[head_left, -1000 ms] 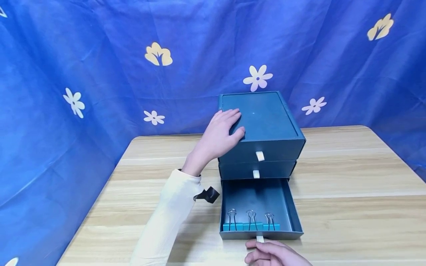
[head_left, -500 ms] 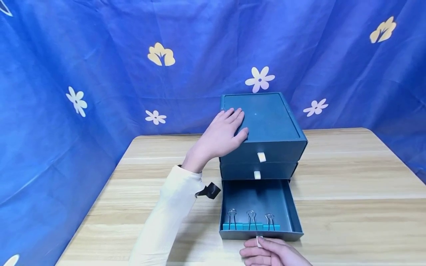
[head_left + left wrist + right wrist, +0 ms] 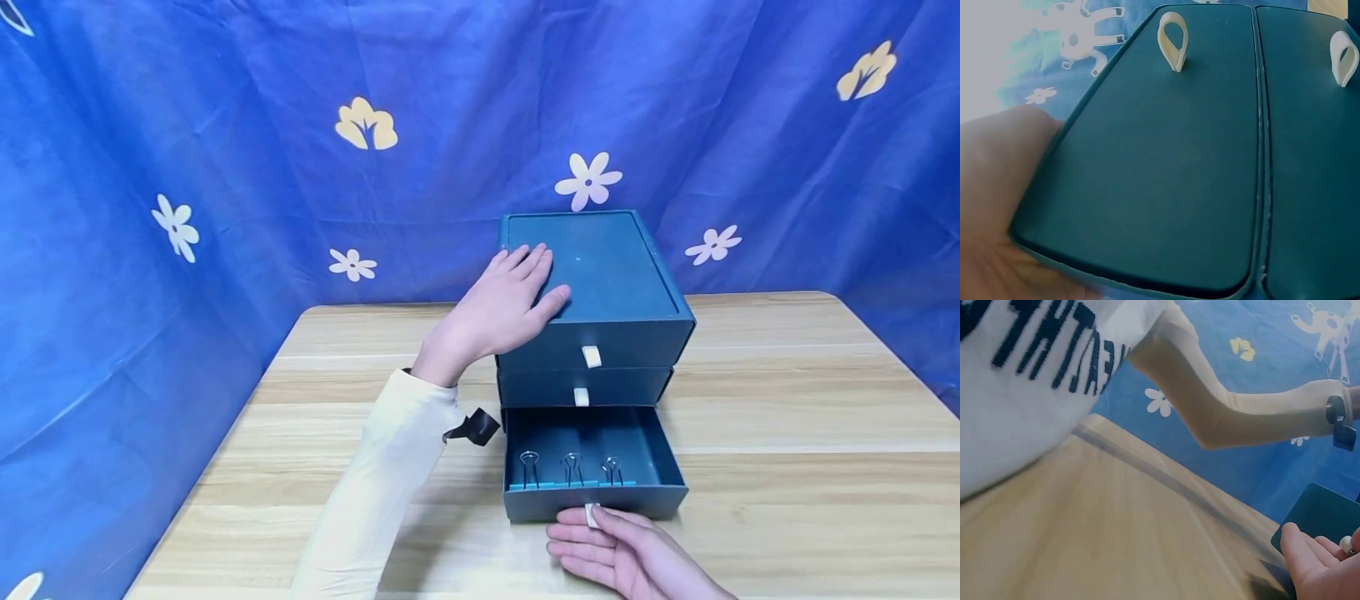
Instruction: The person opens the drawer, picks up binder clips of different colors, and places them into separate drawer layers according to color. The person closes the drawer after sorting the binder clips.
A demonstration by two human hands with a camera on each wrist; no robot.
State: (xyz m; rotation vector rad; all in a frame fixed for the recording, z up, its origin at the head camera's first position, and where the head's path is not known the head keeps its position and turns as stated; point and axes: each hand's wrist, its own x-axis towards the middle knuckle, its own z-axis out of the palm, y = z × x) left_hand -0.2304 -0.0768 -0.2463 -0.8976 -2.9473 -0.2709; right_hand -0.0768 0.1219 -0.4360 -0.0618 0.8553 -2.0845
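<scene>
A dark teal drawer cabinet (image 3: 600, 267) stands on the table, with white loop tabs on its drawer fronts. My left hand (image 3: 495, 308) lies with extended fingers on the left part of its top. The bottom drawer (image 3: 667, 500) is pulled out, and three teal binder clips (image 3: 573, 471) with wire handles stand behind its front wall. My right hand (image 3: 622, 546) pinches that drawer's white pull tab (image 3: 592, 517) between thumb and forefinger, the other fingers straight. In the left wrist view, two closed drawer fronts (image 3: 1147, 162) with loop tabs (image 3: 1173, 40) show up close.
The wood-grain table (image 3: 787, 433) reaches to both sides of the cabinet. A blue curtain (image 3: 450, 125) with flower prints hangs behind it and along the left. A black wrist device (image 3: 477, 427) sits on the left cuff.
My right hand has taken the tab between thumb and finger. The bottom drawer has slid a little inward, and less of the clips shows. The left hand stays on the cabinet top.
</scene>
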